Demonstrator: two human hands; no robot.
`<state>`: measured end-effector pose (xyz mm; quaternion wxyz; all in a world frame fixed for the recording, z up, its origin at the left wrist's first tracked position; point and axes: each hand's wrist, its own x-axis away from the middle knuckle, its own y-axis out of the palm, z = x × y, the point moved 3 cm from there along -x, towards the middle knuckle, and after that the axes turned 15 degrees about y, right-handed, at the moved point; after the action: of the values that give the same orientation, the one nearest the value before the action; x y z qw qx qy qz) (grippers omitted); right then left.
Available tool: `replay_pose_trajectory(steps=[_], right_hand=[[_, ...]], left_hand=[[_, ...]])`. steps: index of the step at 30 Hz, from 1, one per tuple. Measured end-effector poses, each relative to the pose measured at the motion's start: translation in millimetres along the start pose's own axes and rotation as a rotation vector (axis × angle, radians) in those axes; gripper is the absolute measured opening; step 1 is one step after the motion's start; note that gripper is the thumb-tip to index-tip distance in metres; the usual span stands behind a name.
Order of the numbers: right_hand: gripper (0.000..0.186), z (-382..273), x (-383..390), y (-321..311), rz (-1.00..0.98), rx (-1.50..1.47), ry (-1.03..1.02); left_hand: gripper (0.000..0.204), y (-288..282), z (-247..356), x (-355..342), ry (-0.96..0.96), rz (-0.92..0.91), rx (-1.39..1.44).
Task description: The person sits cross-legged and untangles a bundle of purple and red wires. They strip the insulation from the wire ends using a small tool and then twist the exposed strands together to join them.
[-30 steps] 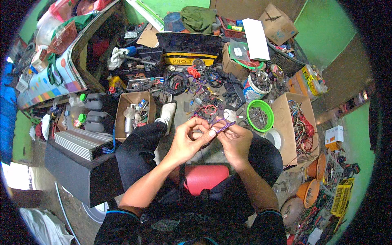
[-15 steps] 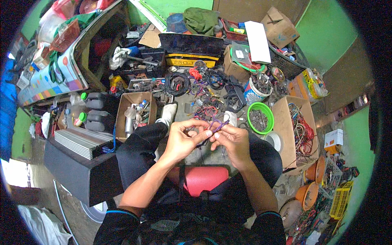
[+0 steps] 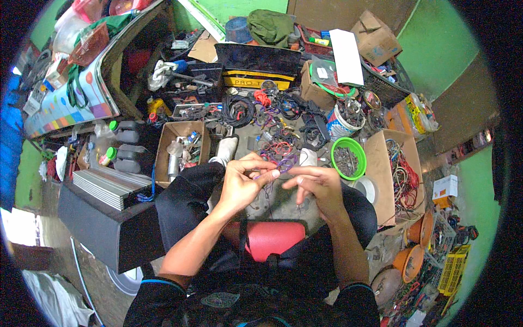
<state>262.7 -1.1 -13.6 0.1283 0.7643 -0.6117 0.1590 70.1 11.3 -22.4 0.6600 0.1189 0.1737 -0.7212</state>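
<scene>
Single head view: wide fisheye, left one of a side-by-side pair worn on the person's head. Looks down and forward, upright, over shirt (image 3: pixel 158 300) and legs (image 3: pixel 185 193). Left hand (image 3: pixel 243 179) and right hand (image 3: pixel 321 188) near frame centre, close; green wall (image 3: pixel 444 71) farther off, upper right. Straight edges bend toward dark rim.

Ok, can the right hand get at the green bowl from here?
Probably yes: the right hand looks open, near the purple wire that the left hand pinches, and nothing visible stands between it and the green bowl just beyond, to its right.
</scene>
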Motion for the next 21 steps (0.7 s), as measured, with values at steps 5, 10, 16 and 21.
replay_pose_trajectory(steps=[5, 10, 16, 21], right_hand=[[0.028, -39.4, 17.1, 9.7, 0.486, 0.588, -0.62], [0.015, -21.1, 6.9, 11.8, 0.288, 0.789, -0.663], [0.026, -11.8, -0.7, 0.2, -0.16, -0.541, -0.335], [0.042, -22.7, 10.3, -35.2, -0.435, -0.536, -0.172]], left_hand=[[0.014, 1.8, -5.8, 1.6, 0.001, -0.12, -0.004], [0.014, 7.5, -1.7, 4.1, 0.014, -0.24, -0.005], [0.018, 7.6, -7.3, 2.5, -0.303, -0.348, 0.122], [0.018, -15.4, -3.0, -5.1, -0.259, -0.328, 0.047]])
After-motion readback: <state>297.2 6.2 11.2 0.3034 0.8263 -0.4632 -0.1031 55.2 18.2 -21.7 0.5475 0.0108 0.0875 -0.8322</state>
